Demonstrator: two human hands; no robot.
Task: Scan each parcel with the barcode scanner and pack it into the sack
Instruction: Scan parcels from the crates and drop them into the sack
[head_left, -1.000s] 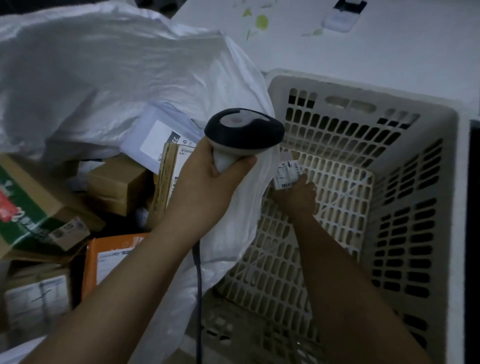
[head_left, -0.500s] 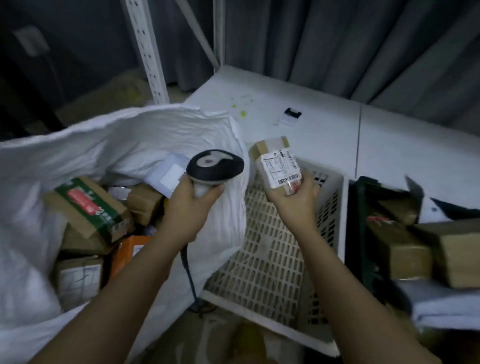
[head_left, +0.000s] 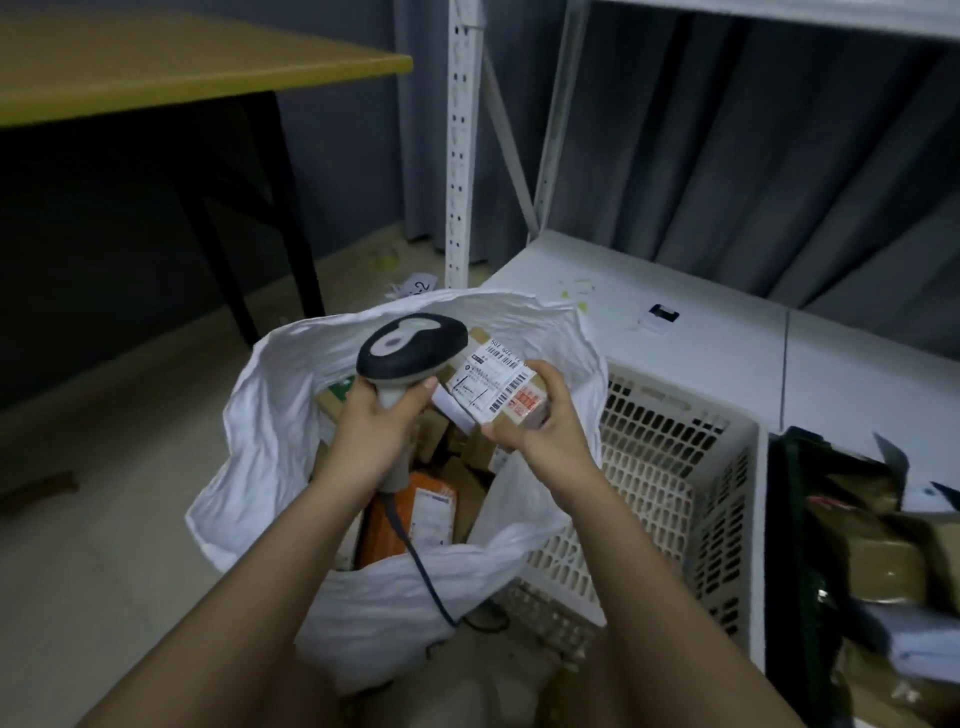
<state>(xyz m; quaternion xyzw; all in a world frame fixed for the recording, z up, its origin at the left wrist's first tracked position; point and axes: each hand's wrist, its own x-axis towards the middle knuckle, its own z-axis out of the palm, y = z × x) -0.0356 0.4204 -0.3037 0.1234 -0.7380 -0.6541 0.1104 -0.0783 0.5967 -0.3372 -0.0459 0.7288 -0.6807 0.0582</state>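
My left hand (head_left: 370, 426) grips the handle of the barcode scanner (head_left: 413, 349), whose dark head points right, close against the parcel. My right hand (head_left: 540, 418) holds a small brown cardboard parcel (head_left: 506, 389) with a white barcode label facing up, above the open mouth of the white sack (head_left: 270, 415). Inside the sack lie several parcels, among them an orange one (head_left: 428, 512). The scanner's cable (head_left: 421, 566) hangs down over the sack's near edge.
A white perforated plastic basket (head_left: 670, 467) stands right of the sack. Further right, a dark crate (head_left: 795, 545) holds several brown parcels (head_left: 883, 566). A white shelf (head_left: 675, 291) runs behind, with metal uprights (head_left: 460, 145). A yellow-topped table (head_left: 156, 62) stands at the left.
My right hand lifted the parcel out of the white basket and carried it left over the sack. The scanner came up beside it. The view tilted upward.
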